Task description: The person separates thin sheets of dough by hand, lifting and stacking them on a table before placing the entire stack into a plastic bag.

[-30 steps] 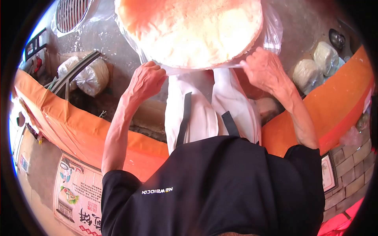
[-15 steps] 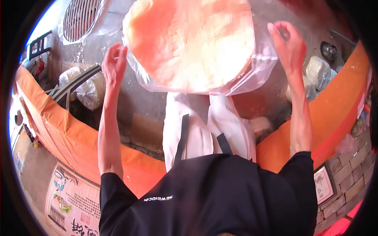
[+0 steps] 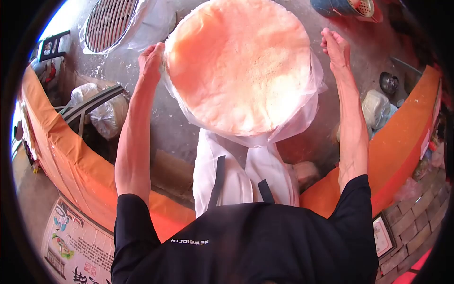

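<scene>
A large round, pale, flat stack like dough or flatbread [image 3: 239, 66] rests on clear plastic sheeting [image 3: 302, 111] that hangs out around its lower and right edges. My left hand [image 3: 151, 59] is at its left edge with the fingers pinched; what they hold, perhaps the plastic's edge, is too small to make out. To the right of the stack, my right hand [image 3: 336, 47] is raised, apart from the stack, with its fingers curled together. Nothing can be made out in those fingers.
A slatted round rack [image 3: 109, 23] wrapped in plastic lies at the upper left. Orange-covered counters [image 3: 71, 146] curve along both sides. Plastic-wrapped bundles [image 3: 109, 116] sit at the left and right. A blue cylindrical container [image 3: 336, 6] and a metal bowl [image 3: 389, 83] are at the right.
The round stack sits lower and slightly farther right in view. My left hand has come to its edge and closed. My right hand's fingers have curled in. The blue container has come into view.
</scene>
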Demonstrator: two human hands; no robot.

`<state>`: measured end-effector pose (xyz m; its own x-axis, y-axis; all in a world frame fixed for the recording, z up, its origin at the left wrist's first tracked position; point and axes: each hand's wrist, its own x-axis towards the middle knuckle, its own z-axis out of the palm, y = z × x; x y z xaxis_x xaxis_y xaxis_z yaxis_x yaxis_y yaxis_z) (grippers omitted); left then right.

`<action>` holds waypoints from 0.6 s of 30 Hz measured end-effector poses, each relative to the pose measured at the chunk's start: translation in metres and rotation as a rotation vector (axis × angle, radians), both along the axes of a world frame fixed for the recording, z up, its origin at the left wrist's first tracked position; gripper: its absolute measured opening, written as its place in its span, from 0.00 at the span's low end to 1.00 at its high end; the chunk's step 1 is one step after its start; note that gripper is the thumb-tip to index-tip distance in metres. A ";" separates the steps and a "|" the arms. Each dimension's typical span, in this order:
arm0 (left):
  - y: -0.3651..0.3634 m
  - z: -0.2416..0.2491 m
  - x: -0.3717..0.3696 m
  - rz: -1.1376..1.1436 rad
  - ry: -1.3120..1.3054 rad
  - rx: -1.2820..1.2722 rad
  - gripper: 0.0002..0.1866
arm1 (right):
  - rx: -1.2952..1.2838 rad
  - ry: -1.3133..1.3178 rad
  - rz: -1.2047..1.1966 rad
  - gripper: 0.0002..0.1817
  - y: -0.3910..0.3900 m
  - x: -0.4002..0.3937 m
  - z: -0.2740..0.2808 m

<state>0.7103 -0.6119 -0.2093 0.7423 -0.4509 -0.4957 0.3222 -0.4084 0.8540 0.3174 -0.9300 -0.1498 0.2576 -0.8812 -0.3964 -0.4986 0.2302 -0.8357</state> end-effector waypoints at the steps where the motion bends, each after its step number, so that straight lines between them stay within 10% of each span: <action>1: -0.001 0.000 0.003 0.005 -0.028 0.003 0.10 | 0.100 0.118 -0.004 0.20 0.007 0.003 0.005; 8: -0.043 0.043 0.008 -0.239 0.057 0.307 0.21 | 0.472 0.016 0.120 0.22 0.000 -0.008 -0.055; 18: -0.040 -0.051 0.054 -0.381 -0.018 0.166 0.16 | 0.496 0.137 0.172 0.15 -0.006 -0.006 -0.048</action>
